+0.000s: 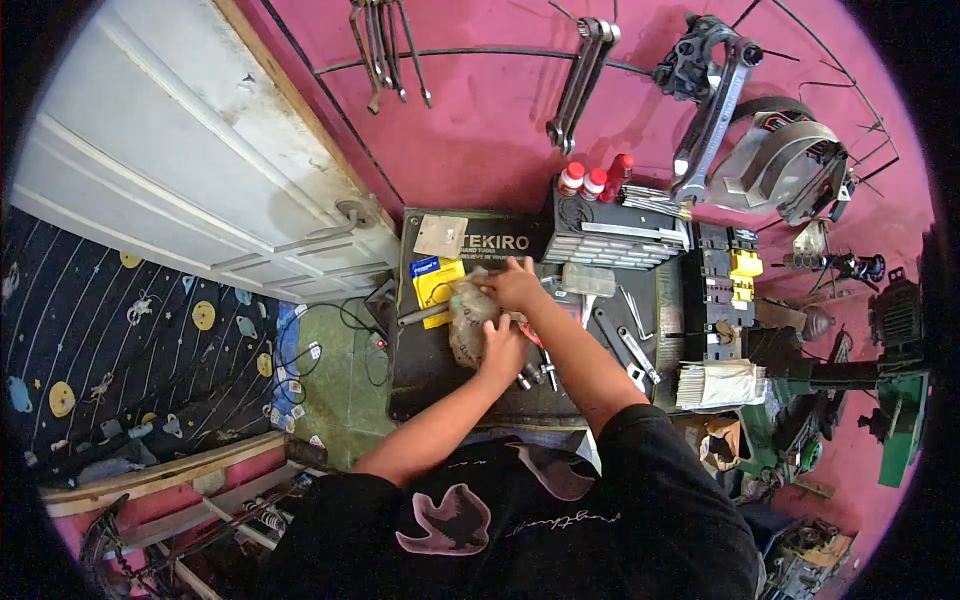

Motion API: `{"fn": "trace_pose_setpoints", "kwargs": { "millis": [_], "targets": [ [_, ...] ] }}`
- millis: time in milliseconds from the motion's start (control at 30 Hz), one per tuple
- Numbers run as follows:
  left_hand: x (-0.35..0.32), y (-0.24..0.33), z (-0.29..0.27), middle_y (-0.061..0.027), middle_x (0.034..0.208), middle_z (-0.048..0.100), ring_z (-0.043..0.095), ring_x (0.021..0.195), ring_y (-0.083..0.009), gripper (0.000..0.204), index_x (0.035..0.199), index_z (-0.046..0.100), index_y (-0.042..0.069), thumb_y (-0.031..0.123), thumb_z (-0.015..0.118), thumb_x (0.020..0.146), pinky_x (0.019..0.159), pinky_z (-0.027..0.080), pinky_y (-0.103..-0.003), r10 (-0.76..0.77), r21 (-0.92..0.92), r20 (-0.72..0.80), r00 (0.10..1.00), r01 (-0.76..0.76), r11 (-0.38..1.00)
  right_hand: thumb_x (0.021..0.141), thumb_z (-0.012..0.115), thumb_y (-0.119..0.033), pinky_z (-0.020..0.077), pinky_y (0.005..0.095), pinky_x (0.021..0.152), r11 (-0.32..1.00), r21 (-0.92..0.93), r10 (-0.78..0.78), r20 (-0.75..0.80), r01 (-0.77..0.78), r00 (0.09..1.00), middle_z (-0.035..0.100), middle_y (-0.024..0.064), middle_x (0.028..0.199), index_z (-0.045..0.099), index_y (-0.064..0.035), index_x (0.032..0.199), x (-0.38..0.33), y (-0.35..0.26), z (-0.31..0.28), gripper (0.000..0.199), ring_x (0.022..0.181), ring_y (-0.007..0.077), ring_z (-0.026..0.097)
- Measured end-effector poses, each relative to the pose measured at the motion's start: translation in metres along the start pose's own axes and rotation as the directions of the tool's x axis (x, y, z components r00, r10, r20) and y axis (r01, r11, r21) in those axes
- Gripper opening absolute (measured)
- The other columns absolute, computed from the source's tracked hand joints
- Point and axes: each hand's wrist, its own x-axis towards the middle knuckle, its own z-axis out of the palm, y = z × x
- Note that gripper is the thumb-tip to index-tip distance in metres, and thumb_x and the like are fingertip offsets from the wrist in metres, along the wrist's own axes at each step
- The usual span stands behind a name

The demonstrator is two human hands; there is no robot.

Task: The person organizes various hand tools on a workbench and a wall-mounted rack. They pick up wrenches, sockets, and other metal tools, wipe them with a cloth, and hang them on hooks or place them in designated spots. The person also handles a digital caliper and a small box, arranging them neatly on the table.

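A crumpled, cloudy plastic bag (466, 335) lies on the dark workbench top (425, 375), its contents hard to make out. My left hand (503, 350) grips its right side with bent fingers. Farther back, my right hand (515, 287) has its fingers closed on the upper part of the same bag. Beside the bag, a yellow and blue packet (436, 283) lies flat under a grey-handled tool (422, 314). A red-handled tool (545, 360) rests to the right of my left hand, partly covered by my right forearm. Small metal sockets (525, 380) are near it.
Wrenches (622, 345) and a clear plastic box (588, 280) lie right of my right arm. Behind them stands a drawer cabinet (610, 250) topped with red-capped bottles (570, 180). Large wrenches (718, 120) hang on the pink wall. A white door (230, 160) stands at left.
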Motion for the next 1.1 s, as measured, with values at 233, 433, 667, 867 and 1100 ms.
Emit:
{"fn": "trace_pose_setpoints", "kwargs": {
  "millis": [233,433,667,867,1100],
  "targets": [
    [-0.037,-0.033,-0.053,0.0025,0.111,0.066,0.052,0.106,-0.0260,0.023,0.104,0.075,0.023,0.028,0.074,0.082,0.088,0.034,-0.045,-0.247,-0.379,-0.180,0.952,0.165,0.911,0.101,0.039,-0.055,0.0280,0.0521,0.097,0.875,0.412,0.281,-0.006,-0.254,0.960,0.059,-0.0034,0.141,0.056,-0.0448,0.138,-0.031,0.009,0.028,0.042,0.115,0.0297,0.048],
    [-0.069,-0.080,-0.059,-0.0045,0.130,0.054,0.045,0.117,-0.0285,0.059,0.131,0.064,0.033,0.026,0.082,0.074,0.092,0.034,-0.047,-0.399,-0.255,-0.026,0.916,0.380,0.889,0.087,0.056,-0.065,0.0271,0.0480,0.099,0.906,0.412,0.126,-0.057,-0.092,0.990,0.046,-0.0018,0.154,0.042,-0.0343,0.150,-0.051,0.005,0.029,0.072,0.118,0.0308,0.046],
    [-0.055,-0.086,-0.024,-0.0134,0.131,0.054,0.043,0.122,-0.0325,0.115,0.158,0.021,0.017,0.032,0.090,0.066,0.092,0.032,-0.051,-0.453,-0.188,0.192,0.871,0.485,0.854,0.056,0.086,-0.059,0.0322,0.0552,0.100,0.987,0.158,0.017,-0.002,-0.016,1.000,0.036,0.0021,0.159,0.033,-0.0347,0.153,-0.050,0.008,0.010,0.113,0.124,0.0353,0.045],
    [-0.035,-0.079,0.001,-0.0150,0.129,0.058,0.048,0.119,-0.0345,0.120,0.154,0.025,0.003,0.033,0.091,0.059,0.090,0.035,-0.051,-0.553,-0.142,0.169,0.816,0.575,0.806,0.049,0.091,-0.054,0.0284,0.0638,0.106,0.992,0.111,0.042,0.185,-0.063,0.982,0.035,0.0069,0.159,0.024,-0.0324,0.156,-0.052,0.001,-0.017,0.128,0.137,0.0381,0.038],
    [-0.038,-0.070,-0.001,-0.0146,0.125,0.054,0.047,0.115,-0.0325,0.112,0.155,0.029,0.009,0.031,0.089,0.063,0.090,0.033,-0.050,-0.516,-0.094,0.141,0.845,0.530,0.843,0.045,0.093,-0.054,0.0313,0.0585,0.103,0.936,0.217,0.274,0.043,-0.277,0.961,0.038,0.0046,0.155,0.021,-0.0273,0.157,-0.083,-0.027,0.017,0.136,0.129,0.0353,0.044]
  ]
}}
